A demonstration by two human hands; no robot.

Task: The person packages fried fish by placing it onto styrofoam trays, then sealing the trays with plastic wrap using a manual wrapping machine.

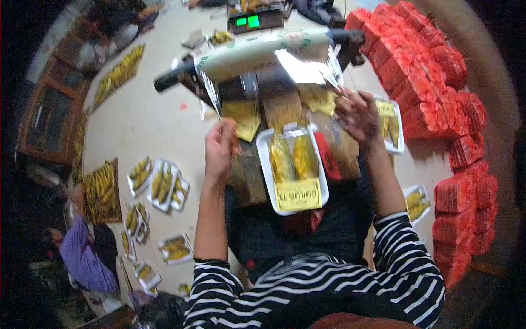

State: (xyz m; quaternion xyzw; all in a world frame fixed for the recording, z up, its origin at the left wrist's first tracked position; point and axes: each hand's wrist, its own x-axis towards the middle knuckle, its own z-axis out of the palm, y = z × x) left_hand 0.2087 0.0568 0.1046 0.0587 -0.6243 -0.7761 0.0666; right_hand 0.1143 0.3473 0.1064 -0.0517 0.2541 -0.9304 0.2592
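My left hand point(222, 147) is closed in a pinch on one edge of clear plastic wrap point(309, 70), left of the middle. On the right, my right hand point(359, 116) has its fingers closed on the other edge. The film stretches up from both hands to a wide roll point(257, 56) on a dark bar. Below and between the hands sits a white foam tray point(264, 156) with two yellowish fish point(304, 156). A yellow printed label point(298, 194) lies across the fish at the tray's near end. Something red point(326, 156) lies beside the tray.
Several trays of fish point(162, 183) lie on the floor at left, near a rack of fish point(102, 192). Red bagged packages point(408, 71) are stacked along the right. A scale with a green display point(252, 22) stands beyond the roll. A person in purple point(87, 257) sits at lower left.
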